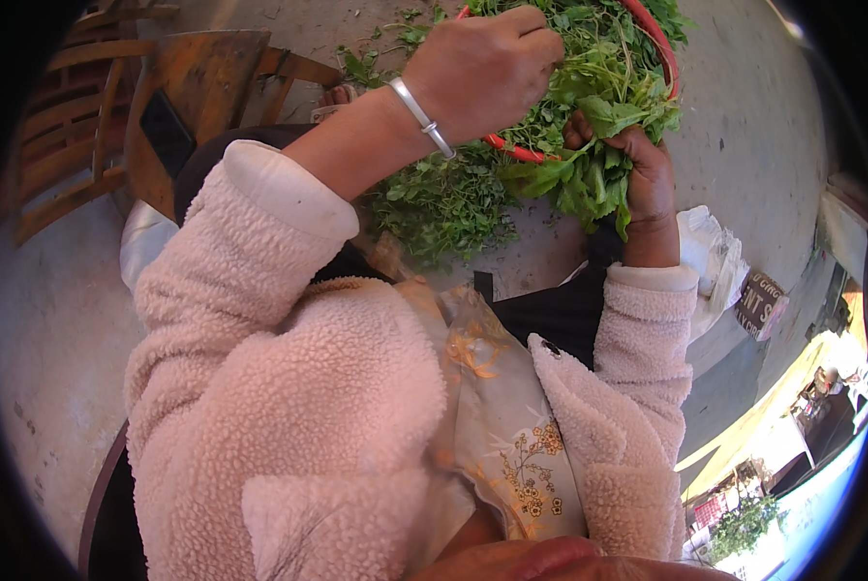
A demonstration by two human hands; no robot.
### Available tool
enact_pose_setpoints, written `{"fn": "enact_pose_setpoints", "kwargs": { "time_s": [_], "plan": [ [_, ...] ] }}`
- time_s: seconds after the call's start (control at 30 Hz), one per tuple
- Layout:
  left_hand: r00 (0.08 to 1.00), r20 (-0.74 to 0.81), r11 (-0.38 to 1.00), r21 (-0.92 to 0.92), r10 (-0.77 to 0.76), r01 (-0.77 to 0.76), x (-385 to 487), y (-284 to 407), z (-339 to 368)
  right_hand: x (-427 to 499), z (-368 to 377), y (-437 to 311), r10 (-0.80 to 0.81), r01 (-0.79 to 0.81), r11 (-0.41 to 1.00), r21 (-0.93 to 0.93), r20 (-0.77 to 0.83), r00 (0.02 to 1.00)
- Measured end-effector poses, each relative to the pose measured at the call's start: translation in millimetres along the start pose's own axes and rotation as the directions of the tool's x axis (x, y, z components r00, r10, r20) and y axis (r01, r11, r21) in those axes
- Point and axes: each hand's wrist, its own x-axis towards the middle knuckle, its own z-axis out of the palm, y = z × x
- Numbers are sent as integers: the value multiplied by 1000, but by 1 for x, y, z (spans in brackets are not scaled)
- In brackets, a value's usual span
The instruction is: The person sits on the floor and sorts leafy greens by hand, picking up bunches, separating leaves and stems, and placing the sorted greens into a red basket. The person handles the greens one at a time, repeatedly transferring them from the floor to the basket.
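My right hand (644, 163) grips a bunch of leafy greens (601, 178), whose broad leaves hang below the fist. Just left of it, my left hand (488, 72), with a silver bangle (423, 120) at the wrist, hovers over a round container with a red rim (659, 43). Its fingers curl downward and are hidden, so whether they pinch a stem cannot be told. Stems and leaves fill the container. On the ground before me lies a heap of smaller-leaved greens (441, 210), partly beneath my left forearm.
At left stands a wooden chair (209, 80) with a black smartphone (166, 134) on its flat surface. A crumpled white plastic bag (710, 250) and a printed box (760, 305) sit on the floor to the right. Loose leaves (361, 69) are scattered near a foot (336, 98).
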Motion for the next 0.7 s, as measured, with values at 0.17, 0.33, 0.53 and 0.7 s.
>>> {"fn": "enact_pose_setpoints", "kwargs": {
  "time_s": [0.17, 0.33, 0.53, 0.7],
  "plan": [
    [980, -118, 980, -136, -163, 147, 9, 9, -1, -2, 2, 1, 14, -14, 1000, 25, -7, 1000],
    [685, 291, 438, -590, -668, 678, 18, -9, -9, -3, 1, -2, 10, -28, 984, 175, 104, 995],
    [878, 110, 836, -272, -466, 478, 10, -17, -18, 0, -8, -5, 0, -53, 942, 331, 157, 988],
    [970, -233, 995, -85, -75, 56, 7, -12, -9, 1, -10, -3, -1, -57, 928, 367, 157, 988]
  ]
}}
